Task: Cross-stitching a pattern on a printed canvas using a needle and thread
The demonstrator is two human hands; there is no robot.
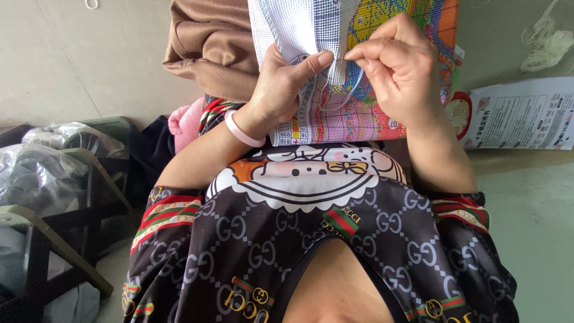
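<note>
The canvas (335, 113) — a cross-stitch cloth, part bare grid, part coloured — hangs between both hands over the lap. It looks light and limp, likely to fold wherever unsupported, so best held at the edge close to the stitch. The left hand (284, 81) grips its edge, thumb pressed flat on the front. The right hand (397, 63) pinches what seems a needle, too thin to tell, with thread (344, 98) looping just below. A brown cloth (209, 45) lies beyond the left hand — a printed sheet (526, 113) well right.
</note>
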